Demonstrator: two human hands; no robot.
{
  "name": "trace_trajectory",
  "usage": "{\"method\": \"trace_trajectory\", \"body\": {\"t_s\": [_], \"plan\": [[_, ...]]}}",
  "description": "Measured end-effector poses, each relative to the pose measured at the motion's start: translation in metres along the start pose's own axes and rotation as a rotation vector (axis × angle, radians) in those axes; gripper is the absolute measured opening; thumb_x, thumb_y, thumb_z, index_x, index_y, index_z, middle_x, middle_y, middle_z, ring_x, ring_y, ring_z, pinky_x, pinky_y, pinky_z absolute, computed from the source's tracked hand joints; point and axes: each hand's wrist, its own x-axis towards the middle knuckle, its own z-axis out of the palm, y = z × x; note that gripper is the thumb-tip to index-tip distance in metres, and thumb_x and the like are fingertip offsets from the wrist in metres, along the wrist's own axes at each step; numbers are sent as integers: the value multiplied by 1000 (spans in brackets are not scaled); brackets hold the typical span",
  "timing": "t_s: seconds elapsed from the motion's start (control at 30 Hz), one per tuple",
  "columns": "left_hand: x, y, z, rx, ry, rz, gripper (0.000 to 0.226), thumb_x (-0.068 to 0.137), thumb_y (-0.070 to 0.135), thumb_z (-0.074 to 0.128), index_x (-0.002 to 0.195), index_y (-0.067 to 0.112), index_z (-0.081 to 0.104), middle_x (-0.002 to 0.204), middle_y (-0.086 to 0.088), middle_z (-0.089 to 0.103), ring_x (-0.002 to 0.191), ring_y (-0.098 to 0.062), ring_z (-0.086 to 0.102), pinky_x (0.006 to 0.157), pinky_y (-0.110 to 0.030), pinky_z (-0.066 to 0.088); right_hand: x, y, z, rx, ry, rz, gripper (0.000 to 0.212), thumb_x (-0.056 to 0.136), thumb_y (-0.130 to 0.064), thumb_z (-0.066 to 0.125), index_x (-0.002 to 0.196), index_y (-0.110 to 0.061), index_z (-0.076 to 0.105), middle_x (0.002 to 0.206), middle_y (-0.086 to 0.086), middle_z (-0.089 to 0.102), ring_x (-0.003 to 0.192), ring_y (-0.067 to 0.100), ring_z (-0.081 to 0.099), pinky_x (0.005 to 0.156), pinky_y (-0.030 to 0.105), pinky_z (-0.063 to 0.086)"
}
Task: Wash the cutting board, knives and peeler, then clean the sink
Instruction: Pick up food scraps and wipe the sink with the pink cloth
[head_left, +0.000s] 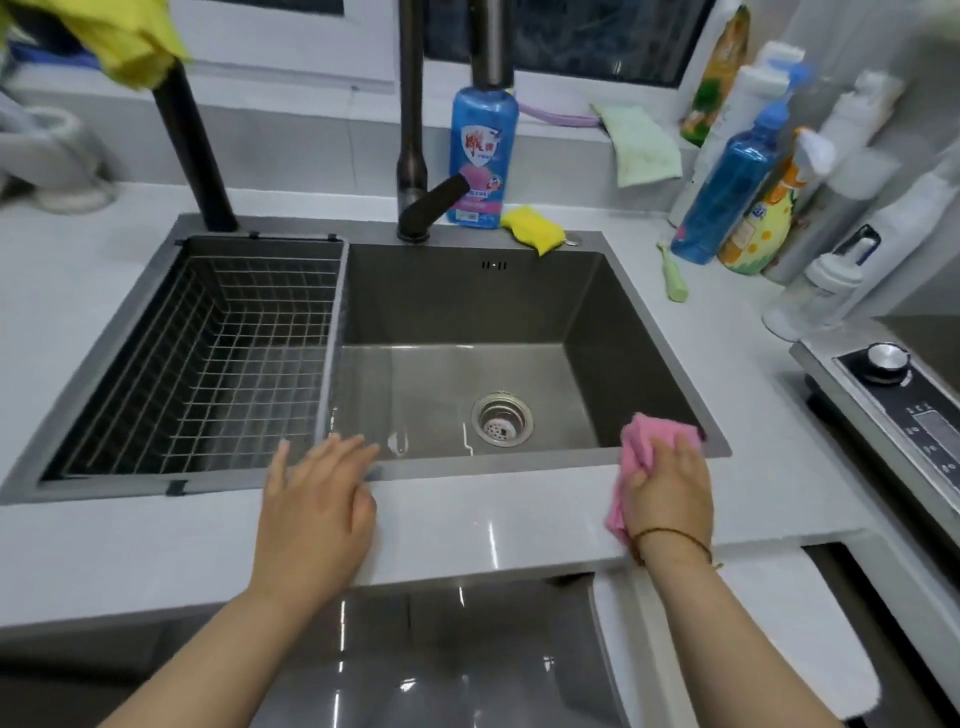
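Note:
The grey steel sink (644, 364) has a wet floor and a round steel drain strainer (502, 419). A wire rack basket (228, 353) fills its left part. My right hand (670, 493) presses a pink cloth (641, 441) onto the sink's front right rim, fingers curled over the cloth. My left hand (317, 499) rests flat with straight fingers on the front rim and white counter edge, holding nothing. A green peeler (674, 280) lies on the counter right of the sink. No cutting board or knives are in view.
A dark faucet (415, 156) stands behind the sink, with a blue detergent bottle (480, 156) and yellow sponge (537, 228) beside it. Several bottles (753, 197) crowd the back right corner. A stove with a knob (888, 358) sits at the right. A yellow cloth (130, 36) hangs top left.

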Motion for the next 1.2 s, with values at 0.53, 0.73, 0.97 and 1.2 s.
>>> {"method": "trace_trajectory", "body": {"t_s": [0.53,0.73,0.97,1.2], "plan": [[-13,-118,-25,19,-23,29,44,69,18,31,88,7,69,82,-11,73,74,-25,71,98,-39,20,-82,-102,29,76,48,113,45,86,1,44,131,-2,46,146,15,33,135,30,29,112,32,20],[-12,-122,-23,-19,-26,13,46,70,19,31,91,6,69,82,-9,73,74,-24,71,100,-40,17,-165,-207,65,101,-59,-473,55,57,-20,31,108,-14,52,108,11,68,97,29,66,83,33,53],[-15,-128,-25,-81,-33,75,44,70,16,32,90,9,71,93,-9,73,95,-26,68,102,-34,16,-116,-136,35,213,-70,-121,50,75,-16,34,118,-6,59,123,22,57,111,41,55,99,43,42],[-30,-185,-65,-113,106,-107,51,71,17,27,96,1,69,106,-18,68,109,-33,56,99,-53,32,-188,-223,72,34,-48,-407,53,63,-19,32,105,-8,62,110,14,67,99,33,65,98,35,42]]}}
